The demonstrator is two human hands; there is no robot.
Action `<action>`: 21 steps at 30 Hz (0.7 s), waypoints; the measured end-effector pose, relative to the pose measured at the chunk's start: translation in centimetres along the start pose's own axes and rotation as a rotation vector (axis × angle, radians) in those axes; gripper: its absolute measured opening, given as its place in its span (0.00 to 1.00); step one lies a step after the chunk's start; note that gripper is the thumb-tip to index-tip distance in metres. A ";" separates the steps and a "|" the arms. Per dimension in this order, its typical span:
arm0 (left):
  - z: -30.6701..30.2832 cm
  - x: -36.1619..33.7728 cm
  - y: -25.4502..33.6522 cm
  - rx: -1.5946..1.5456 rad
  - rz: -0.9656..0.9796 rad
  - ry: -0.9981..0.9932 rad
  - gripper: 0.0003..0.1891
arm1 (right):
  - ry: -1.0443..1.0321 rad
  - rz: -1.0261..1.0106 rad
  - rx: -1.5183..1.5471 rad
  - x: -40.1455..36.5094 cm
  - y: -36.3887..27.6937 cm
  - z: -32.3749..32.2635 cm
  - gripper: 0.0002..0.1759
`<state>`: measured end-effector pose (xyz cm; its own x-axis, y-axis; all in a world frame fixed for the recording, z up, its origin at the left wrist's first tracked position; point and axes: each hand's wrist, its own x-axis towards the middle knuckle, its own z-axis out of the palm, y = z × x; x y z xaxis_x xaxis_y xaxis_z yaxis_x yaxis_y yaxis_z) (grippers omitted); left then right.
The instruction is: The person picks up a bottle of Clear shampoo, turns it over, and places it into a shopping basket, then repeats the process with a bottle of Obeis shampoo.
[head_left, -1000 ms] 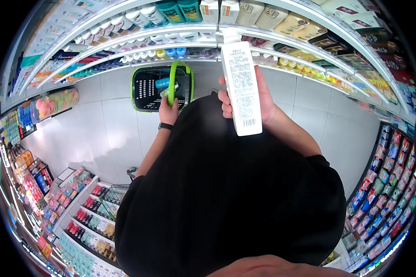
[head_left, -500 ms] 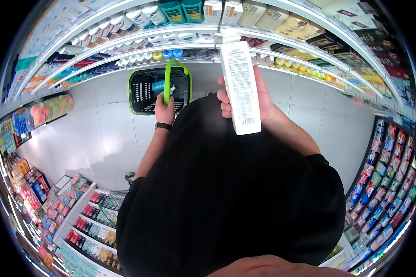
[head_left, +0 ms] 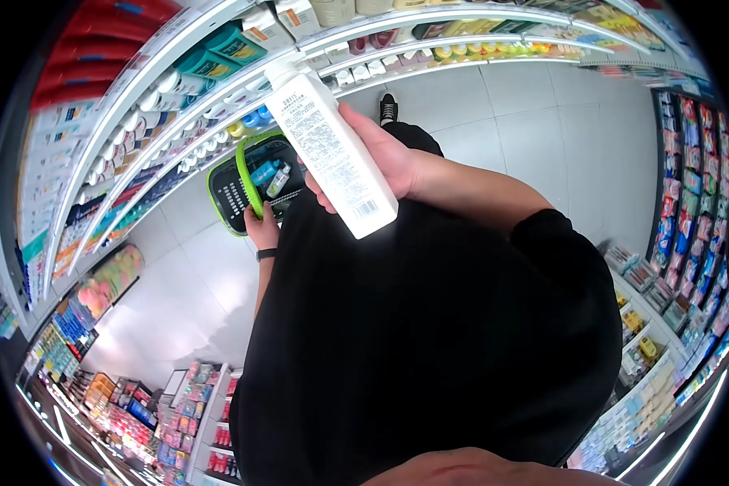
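Bottle (head_left: 328, 146), white, printed label and barcode facing the camera, held tilted in front of the chest, cap end toward the shelves (head_left: 178, 105). Right hand (head_left: 377, 158) grips it from behind, fingers wrapped round its lower half. Left hand (head_left: 262, 229) clenched on the green handle (head_left: 249, 174) of the basket (head_left: 228, 194), a dark band on the wrist. Basket hangs above the tiled floor (head_left: 502, 121), close to the shelving; small packaged items lie inside. One black shoe (head_left: 388, 107) shows on the floor.
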<state>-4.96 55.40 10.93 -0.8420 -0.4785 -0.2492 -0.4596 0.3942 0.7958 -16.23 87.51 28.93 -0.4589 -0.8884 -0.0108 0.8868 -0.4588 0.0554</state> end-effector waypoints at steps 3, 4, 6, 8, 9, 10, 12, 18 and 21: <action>-0.2 0.2 0.6 0.054 0.017 0.003 0.14 | -0.002 -0.016 0.009 -0.3 -0.4 -0.4 0.49; -0.1 0.3 0.3 0.087 0.022 0.014 0.14 | 0.021 -0.008 0.013 -0.5 -0.6 -0.5 0.49; 0.2 0.7 -0.1 -0.060 0.005 -0.017 0.13 | 0.016 -0.004 0.047 -0.7 -1.0 -0.9 0.48; 0.4 1.2 0.0 -0.091 -0.015 -0.036 0.12 | 0.014 -0.005 0.079 -1.0 -1.5 -0.6 0.48; 0.7 1.2 0.0 -0.091 0.004 -0.019 0.12 | -0.019 0.023 0.175 -1.2 -1.7 -0.2 0.48; 0.8 1.1 0.0 -0.086 0.010 -0.029 0.12 | -0.057 0.054 0.271 -1.4 -1.8 0.1 0.47; 1.1 1.3 0.0 -0.059 0.016 0.001 0.12 | -0.052 0.061 0.274 -1.6 -2.3 0.0 0.48; 1.9 1.7 1.3 0.018 0.024 -0.016 0.15 | -0.050 0.054 0.323 -2.6 -3.7 -0.1 0.47; 2.2 2.0 0.7 0.009 0.008 -0.016 0.14 | -0.035 0.059 0.341 -2.8 -4.0 0.0 0.46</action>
<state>-7.58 56.48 9.73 -0.8502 -0.4623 -0.2518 -0.4551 0.4050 0.7930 -18.55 91.83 28.72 -0.4145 -0.9093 0.0367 0.8452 -0.3697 0.3859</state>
